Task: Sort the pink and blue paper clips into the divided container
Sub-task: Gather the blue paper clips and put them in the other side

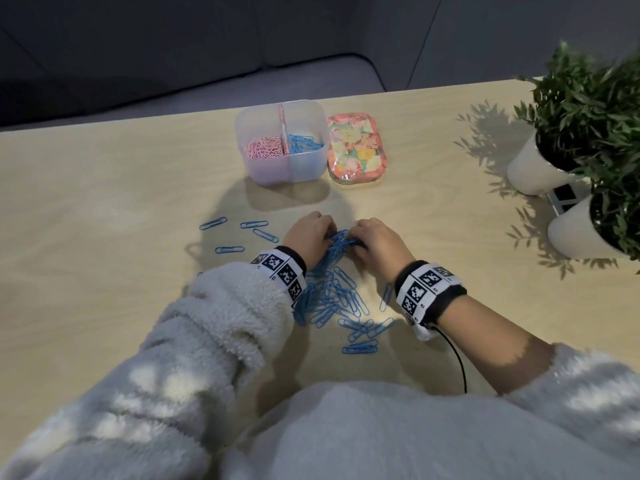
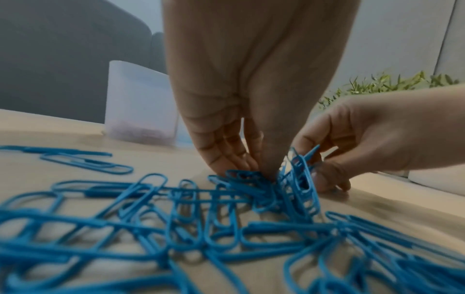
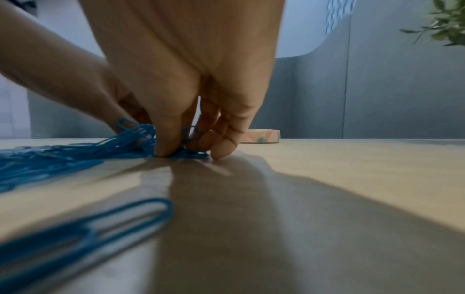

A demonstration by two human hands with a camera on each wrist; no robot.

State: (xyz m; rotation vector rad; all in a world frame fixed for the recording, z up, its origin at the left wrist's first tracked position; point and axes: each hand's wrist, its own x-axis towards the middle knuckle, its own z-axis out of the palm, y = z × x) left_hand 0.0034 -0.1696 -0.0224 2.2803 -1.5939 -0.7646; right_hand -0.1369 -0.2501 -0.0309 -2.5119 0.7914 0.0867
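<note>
A heap of blue paper clips [image 1: 334, 296] lies on the wooden table in front of me. My left hand [image 1: 308, 233] and right hand [image 1: 372, 239] meet at its far end, and both pinch a bunch of blue clips [image 1: 338, 242] between curled fingers and thumb. The left wrist view shows my left hand [image 2: 241, 165] gripping the bunch [image 2: 294, 179], with the right hand's thumb beside it. In the right wrist view my right hand [image 3: 186, 147] presses clips [image 3: 141, 141] against the table. The clear divided container [image 1: 282, 168] stands beyond, with pink clips [image 1: 265, 150] left and blue clips [image 1: 304, 143] right.
Several loose blue clips [image 1: 242, 233] lie scattered to the left of my hands. A floral lid [image 1: 356, 147] rests right of the container. Two potted plants in white pots [image 1: 533, 168] stand at the right edge. A dark sofa lies beyond the table's far edge.
</note>
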